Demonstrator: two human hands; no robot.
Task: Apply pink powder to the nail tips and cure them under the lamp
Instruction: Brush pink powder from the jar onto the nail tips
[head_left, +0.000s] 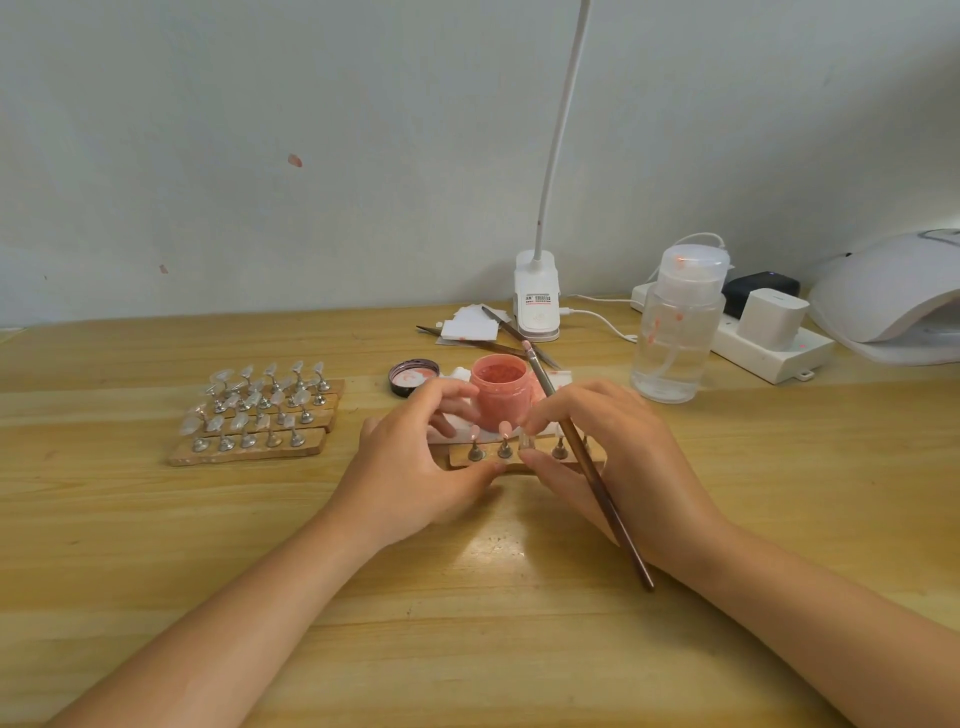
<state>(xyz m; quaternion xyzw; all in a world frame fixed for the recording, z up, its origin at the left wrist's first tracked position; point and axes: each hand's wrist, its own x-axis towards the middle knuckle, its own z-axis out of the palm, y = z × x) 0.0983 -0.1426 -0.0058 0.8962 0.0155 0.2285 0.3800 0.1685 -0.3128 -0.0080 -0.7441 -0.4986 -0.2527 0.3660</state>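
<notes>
A wooden strip (524, 460) carrying small metal stands is seen on the tabletop (156, 519), framed by both hands. The left hand (410, 467) is placed at the strip's left end, thumb against its near edge, fingers (447, 395) curled loosely above it; whether the strip is actually pinched cannot be told. The right hand (618, 457) is curled, and a clear nail tip (525, 440) is pinched between its thumb and forefinger, over the middle of the strip. A long brown brush (587, 467) is also held in the right hand, lying across its fingers, the bristle end pointing away over the jar, the handle end trailing back toward the wrist.

Two pink-coated nail tips (503, 429) stand on the strip just left of the right forefinger, between the two hands. An open jar of pink powder (500, 392) sits just beyond the fingertips of both hands, on a white pad. Its black lid (413, 376) lies beyond the left fingers, inner face up.

Well to the left of the left hand, further strips with uncoated nail tips (260, 410) are stacked in rows. Beyond the right hand stand a clear pump bottle (675, 332), a power strip (774, 348) and, at the far right edge, the white curing lamp (893, 286). A clip-on desk lamp (537, 296) stands behind the jar.
</notes>
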